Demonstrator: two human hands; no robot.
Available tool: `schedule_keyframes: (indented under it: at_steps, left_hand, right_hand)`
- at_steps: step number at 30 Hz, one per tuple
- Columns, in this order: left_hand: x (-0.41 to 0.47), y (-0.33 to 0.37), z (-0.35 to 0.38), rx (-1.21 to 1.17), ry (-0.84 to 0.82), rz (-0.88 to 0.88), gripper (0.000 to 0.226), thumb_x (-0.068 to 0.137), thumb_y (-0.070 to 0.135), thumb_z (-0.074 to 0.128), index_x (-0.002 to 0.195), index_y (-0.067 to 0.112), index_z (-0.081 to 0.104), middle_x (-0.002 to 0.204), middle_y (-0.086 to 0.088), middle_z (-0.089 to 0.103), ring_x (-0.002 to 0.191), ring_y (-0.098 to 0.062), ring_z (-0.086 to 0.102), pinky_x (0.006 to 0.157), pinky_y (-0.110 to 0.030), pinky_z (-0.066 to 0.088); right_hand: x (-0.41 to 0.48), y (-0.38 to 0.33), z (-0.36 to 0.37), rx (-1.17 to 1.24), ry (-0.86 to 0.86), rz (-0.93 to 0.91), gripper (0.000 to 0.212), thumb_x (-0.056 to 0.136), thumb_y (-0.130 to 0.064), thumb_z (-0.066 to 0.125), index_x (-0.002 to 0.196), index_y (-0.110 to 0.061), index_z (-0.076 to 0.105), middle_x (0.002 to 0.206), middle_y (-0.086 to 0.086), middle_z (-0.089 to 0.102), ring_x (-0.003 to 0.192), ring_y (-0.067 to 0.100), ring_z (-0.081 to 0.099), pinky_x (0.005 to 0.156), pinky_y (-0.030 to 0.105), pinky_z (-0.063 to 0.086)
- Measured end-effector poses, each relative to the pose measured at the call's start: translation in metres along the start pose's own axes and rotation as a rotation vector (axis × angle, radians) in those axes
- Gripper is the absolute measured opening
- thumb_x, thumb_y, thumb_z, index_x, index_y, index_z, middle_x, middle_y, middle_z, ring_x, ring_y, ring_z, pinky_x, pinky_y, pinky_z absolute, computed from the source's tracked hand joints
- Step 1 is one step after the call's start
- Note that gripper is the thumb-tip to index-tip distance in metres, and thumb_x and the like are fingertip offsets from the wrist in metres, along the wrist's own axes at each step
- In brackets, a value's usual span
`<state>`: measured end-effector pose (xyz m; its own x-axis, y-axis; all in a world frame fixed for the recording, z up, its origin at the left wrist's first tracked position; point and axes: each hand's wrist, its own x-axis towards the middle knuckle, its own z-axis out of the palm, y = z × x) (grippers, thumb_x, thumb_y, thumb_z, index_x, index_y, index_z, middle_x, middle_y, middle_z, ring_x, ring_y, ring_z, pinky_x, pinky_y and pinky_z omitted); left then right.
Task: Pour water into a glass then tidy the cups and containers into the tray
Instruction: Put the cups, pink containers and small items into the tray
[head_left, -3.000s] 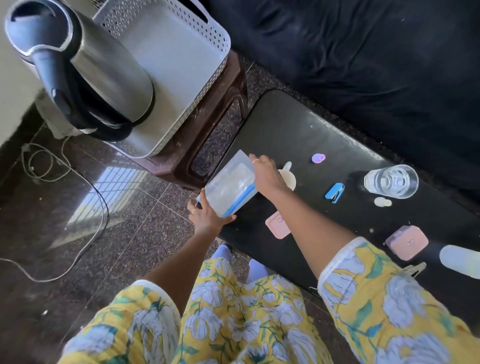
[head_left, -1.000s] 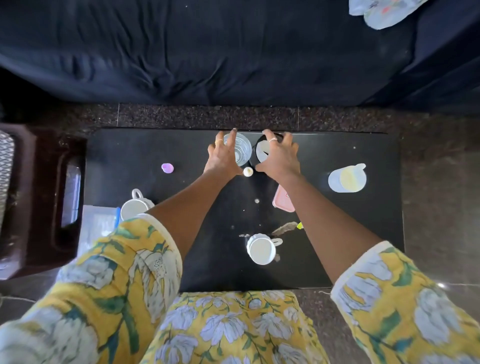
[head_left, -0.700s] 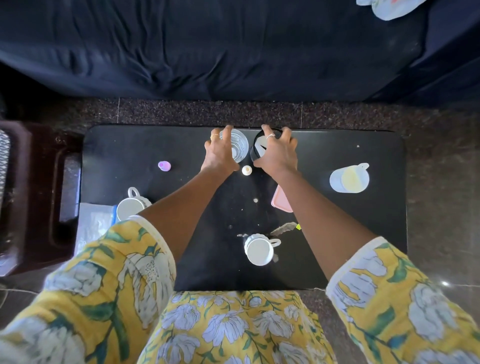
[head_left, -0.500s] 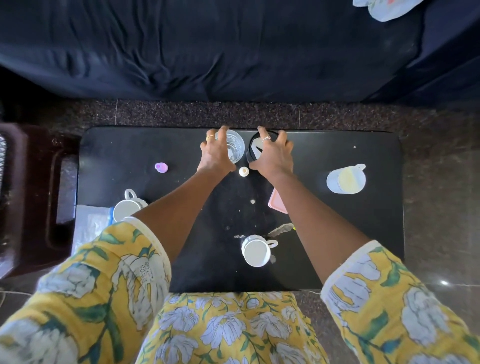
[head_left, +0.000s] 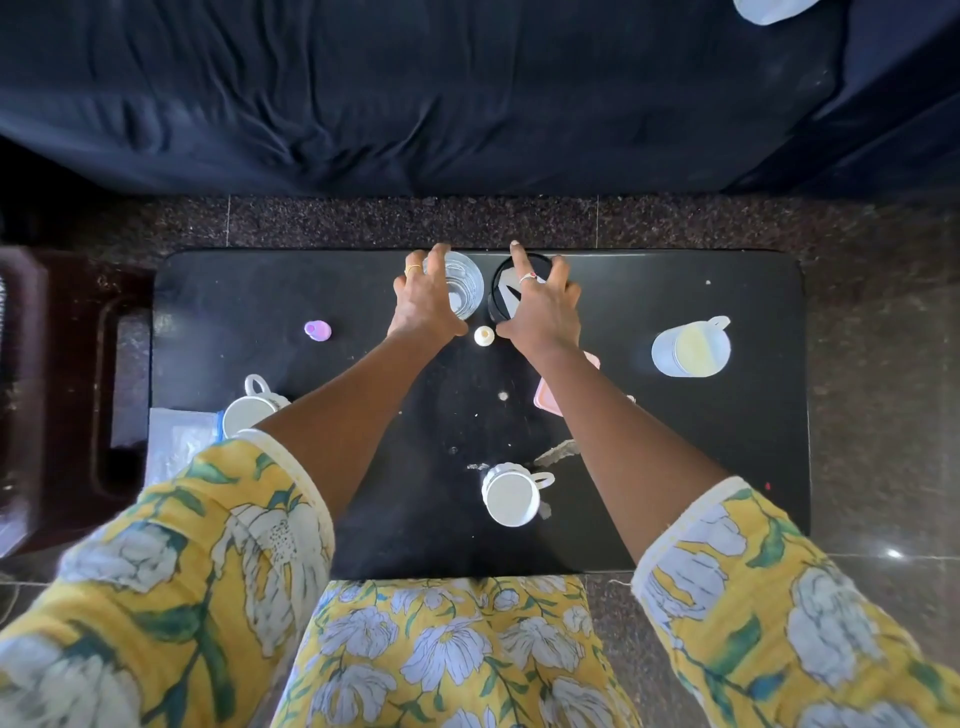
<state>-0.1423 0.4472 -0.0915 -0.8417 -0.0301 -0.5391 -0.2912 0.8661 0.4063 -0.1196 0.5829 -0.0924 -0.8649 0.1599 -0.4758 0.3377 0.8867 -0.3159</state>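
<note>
Simultaneously, my left hand (head_left: 428, 307) gripped the water glass (head_left: 465, 288) while my right hand (head_left: 545, 319) clasped the black container (head_left: 503, 300) just beside it on the table (head_left: 649, 291).

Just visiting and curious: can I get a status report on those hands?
Left hand grips glass. Right hand grips black container. Small white cap sits close between them.

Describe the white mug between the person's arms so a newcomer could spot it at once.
Start at the black table. Near its front edge, between the forearms, stands a white mug. Unlike the other white mug at the left edge, its handle points right.
</note>
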Motion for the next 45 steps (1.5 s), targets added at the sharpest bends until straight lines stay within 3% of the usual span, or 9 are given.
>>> schedule_keyframes:
  at_steps: [5, 11, 15, 19, 24, 28, 33, 38, 45]
  left_hand:
    - [-0.011, -0.002, 0.004, 0.035, 0.029, 0.036, 0.11, 0.064, 0.014, 0.081, 0.147, 0.025, 0.009, 0.15, -0.01, 0.014, 0.132, -0.033, 0.023, 0.103, -0.042, 0.039]
    - [-0.032, 0.01, 0.016, 0.301, 0.276, 0.322, 0.108, 0.06, 0.045, 0.077, 0.146, 0.019, 0.017, 0.151, -0.009, 0.019, 0.135, -0.033, 0.023, 0.116, -0.046, 0.014]
    - [-0.047, 0.039, 0.034, 0.338, 0.331, 0.58, 0.091, 0.063, 0.046, 0.07, 0.14, 0.013, 0.034, 0.143, -0.012, 0.037, 0.127, -0.037, 0.036, 0.113, -0.05, 0.019]
    - [-0.056, 0.078, 0.061, 0.41, 0.224, 0.678, 0.091, 0.069, 0.046, 0.071, 0.143, 0.015, 0.028, 0.146, -0.011, 0.032, 0.131, -0.033, 0.03, 0.114, -0.043, 0.01]
    - [-0.067, 0.111, 0.09, 0.401, 0.149, 0.686, 0.078, 0.075, 0.034, 0.064, 0.142, 0.016, 0.029, 0.148, -0.01, 0.028, 0.133, -0.031, 0.026, 0.116, -0.044, 0.011]
    - [-0.072, 0.112, 0.101, 0.411, 0.116, 0.689, 0.068, 0.08, 0.029, 0.059, 0.141, 0.016, 0.031, 0.146, -0.009, 0.03, 0.133, -0.029, 0.027, 0.116, -0.043, 0.01]
    - [-0.07, 0.088, 0.094, 0.406, 0.121, 0.647, 0.06, 0.086, 0.03, 0.053, 0.14, 0.015, 0.032, 0.145, -0.01, 0.032, 0.133, -0.026, 0.028, 0.115, -0.037, 0.014]
    - [-0.079, 0.065, 0.073, 0.214, 0.219, 0.607, 0.054, 0.078, 0.018, 0.067, 0.127, 0.004, 0.051, 0.129, -0.018, 0.051, 0.119, -0.034, 0.046, 0.104, -0.044, 0.036]
    - [-0.083, 0.014, 0.046, 0.061, 0.318, 0.526, 0.041, 0.08, 0.014, 0.063, 0.12, 0.007, 0.055, 0.126, -0.016, 0.053, 0.114, -0.032, 0.05, 0.102, -0.04, 0.04]
  right_hand:
    - [-0.011, 0.009, 0.004, -0.02, 0.073, -0.027, 0.118, 0.066, -0.035, 0.081, 0.15, -0.032, -0.002, 0.15, 0.023, 0.013, 0.127, 0.039, 0.03, 0.104, 0.043, 0.033]
    - [-0.036, 0.033, 0.011, -0.052, 0.175, -0.077, 0.114, 0.064, -0.003, 0.068, 0.15, -0.028, -0.003, 0.151, 0.02, 0.007, 0.136, 0.043, 0.015, 0.115, 0.05, 0.017]
    - [-0.047, 0.058, 0.005, -0.017, 0.339, -0.083, 0.099, 0.063, -0.001, 0.068, 0.147, -0.022, 0.021, 0.148, 0.021, 0.022, 0.131, 0.042, 0.026, 0.112, 0.051, 0.023]
    - [-0.048, 0.095, -0.012, -0.001, 0.482, 0.089, 0.078, 0.066, -0.003, 0.07, 0.138, -0.012, 0.041, 0.144, 0.024, 0.031, 0.125, 0.044, 0.035, 0.109, 0.05, 0.027]
    - [-0.034, 0.148, -0.036, 0.05, 0.265, 0.47, 0.087, 0.07, -0.024, 0.08, 0.142, -0.028, 0.03, 0.15, 0.018, 0.013, 0.129, 0.044, 0.028, 0.107, 0.054, 0.029]
    - [-0.024, 0.171, -0.037, 0.21, 0.082, 0.542, 0.085, 0.074, -0.022, 0.079, 0.142, -0.03, 0.028, 0.138, 0.02, 0.027, 0.12, 0.044, 0.04, 0.097, 0.052, 0.042]
    - [-0.017, 0.174, -0.025, 0.256, 0.203, 0.504, 0.066, 0.079, -0.009, 0.07, 0.136, -0.022, 0.039, 0.132, 0.024, 0.032, 0.113, 0.044, 0.041, 0.092, 0.045, 0.046]
    - [-0.017, 0.157, -0.019, 0.18, 0.366, 0.475, 0.064, 0.078, -0.011, 0.069, 0.133, -0.022, 0.04, 0.13, 0.024, 0.032, 0.106, 0.042, 0.041, 0.083, 0.04, 0.046]
    - [-0.007, 0.094, -0.044, 0.117, 0.627, 0.41, 0.066, 0.073, -0.013, 0.071, 0.131, -0.026, 0.043, 0.127, 0.022, 0.037, 0.102, 0.038, 0.042, 0.081, 0.042, 0.048]
